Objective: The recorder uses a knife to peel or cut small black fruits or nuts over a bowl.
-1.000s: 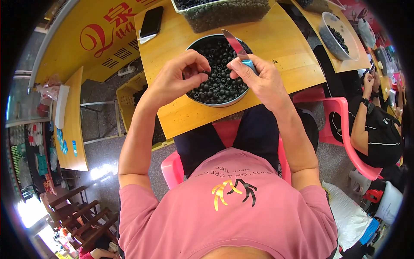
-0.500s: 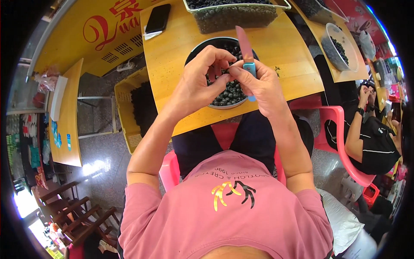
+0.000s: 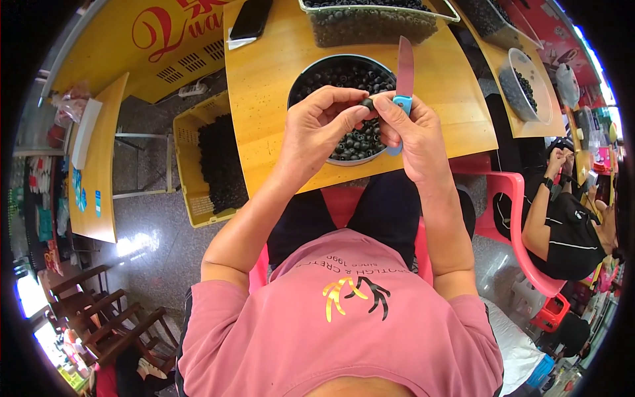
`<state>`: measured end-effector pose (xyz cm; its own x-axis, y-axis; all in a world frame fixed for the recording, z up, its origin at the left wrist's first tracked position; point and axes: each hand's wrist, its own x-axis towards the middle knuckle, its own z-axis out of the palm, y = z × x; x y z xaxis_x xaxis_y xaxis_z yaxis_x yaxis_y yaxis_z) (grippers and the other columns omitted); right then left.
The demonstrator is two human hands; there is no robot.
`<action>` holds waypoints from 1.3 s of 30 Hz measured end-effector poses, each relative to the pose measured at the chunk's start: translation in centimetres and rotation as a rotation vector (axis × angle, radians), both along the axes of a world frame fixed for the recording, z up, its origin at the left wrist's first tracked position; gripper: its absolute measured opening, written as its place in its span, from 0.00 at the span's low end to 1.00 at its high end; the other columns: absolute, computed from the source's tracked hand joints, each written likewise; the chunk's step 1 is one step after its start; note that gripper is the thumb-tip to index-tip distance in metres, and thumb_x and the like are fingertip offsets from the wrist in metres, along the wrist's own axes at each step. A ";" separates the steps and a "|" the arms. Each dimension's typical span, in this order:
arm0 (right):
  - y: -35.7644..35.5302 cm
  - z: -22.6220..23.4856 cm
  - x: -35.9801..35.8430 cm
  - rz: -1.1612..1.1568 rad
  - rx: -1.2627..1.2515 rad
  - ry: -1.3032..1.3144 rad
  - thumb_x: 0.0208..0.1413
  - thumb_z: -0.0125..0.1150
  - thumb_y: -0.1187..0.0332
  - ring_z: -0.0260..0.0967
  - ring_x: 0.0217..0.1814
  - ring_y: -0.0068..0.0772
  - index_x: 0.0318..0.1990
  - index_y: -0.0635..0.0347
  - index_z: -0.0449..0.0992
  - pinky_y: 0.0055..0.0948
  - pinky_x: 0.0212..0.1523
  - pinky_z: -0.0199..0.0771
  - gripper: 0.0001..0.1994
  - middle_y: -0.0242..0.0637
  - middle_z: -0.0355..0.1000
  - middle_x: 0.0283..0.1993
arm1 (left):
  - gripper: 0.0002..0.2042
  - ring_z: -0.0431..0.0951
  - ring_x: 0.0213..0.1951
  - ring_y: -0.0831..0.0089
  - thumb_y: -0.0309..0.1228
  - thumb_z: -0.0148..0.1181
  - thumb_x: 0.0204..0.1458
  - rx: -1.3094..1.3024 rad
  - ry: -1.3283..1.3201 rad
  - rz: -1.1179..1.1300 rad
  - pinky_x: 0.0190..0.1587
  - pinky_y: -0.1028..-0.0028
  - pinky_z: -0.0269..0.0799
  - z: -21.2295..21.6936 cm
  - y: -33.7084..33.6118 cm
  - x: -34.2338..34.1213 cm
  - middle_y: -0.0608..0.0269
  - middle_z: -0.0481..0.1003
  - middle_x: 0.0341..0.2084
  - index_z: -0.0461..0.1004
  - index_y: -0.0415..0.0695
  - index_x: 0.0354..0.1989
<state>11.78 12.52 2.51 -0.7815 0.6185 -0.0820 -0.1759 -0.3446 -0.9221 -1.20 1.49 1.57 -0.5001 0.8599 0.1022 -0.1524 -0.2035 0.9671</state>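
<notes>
The person sits at a yellow table with both hands raised over a round metal bowl full of small dark fruits. The left hand is closed in a pinch around one dark fruit, holding it between thumb and fingertips right where the two hands meet. The right hand is wrapped around the blue handle of a small knife, its reddish blade pointing up and away from the body, and the right thumb rests against the same fruit.

To my eye the step in hand is working this single fruit with the blade. Doing it well seems to call for keeping the fruit steady in the left fingertips, turning it rather than the knife, and letting the right thumb act as the brace so the edge travels only a short way. Staying over the bowl means anything dropped lands among the rest.

A clear tub of the same fruits sits at the table's far edge, a black phone near its left corner, and a yellow crate of them stands on the floor to the left. Another person sits at the right.
</notes>
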 end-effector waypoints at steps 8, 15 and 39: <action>-0.6 0.9 0.4 -0.110 0.603 -0.132 0.62 0.58 0.67 0.70 0.33 0.18 0.44 0.67 0.74 0.19 0.32 0.68 0.11 0.32 0.75 0.34 | 0.09 0.76 0.34 0.82 0.25 0.62 0.55 0.034 -0.071 -0.028 0.36 0.82 0.72 -1.0 -0.2 -0.4 0.64 0.78 0.34 0.75 0.38 0.43; -0.7 0.9 0.7 -0.161 1.177 -0.189 0.58 0.59 0.73 0.73 0.32 0.31 0.41 0.66 0.75 0.26 0.32 0.71 0.07 0.40 0.75 0.35 | 0.08 0.73 0.31 0.83 0.26 0.62 0.55 0.135 -0.259 -0.038 0.36 0.81 0.69 -1.3 0.1 -0.2 0.67 0.75 0.31 0.73 0.40 0.41; 0.6 -0.5 0.1 -0.387 1.502 -0.408 0.53 0.62 0.74 0.71 0.28 0.41 0.41 0.59 0.77 0.33 0.29 0.71 0.08 0.41 0.74 0.31 | 0.09 0.71 0.32 0.79 0.29 0.59 0.57 0.338 -0.326 -0.179 0.36 0.79 0.67 -1.0 -0.4 0.0 0.65 0.73 0.32 0.71 0.40 0.42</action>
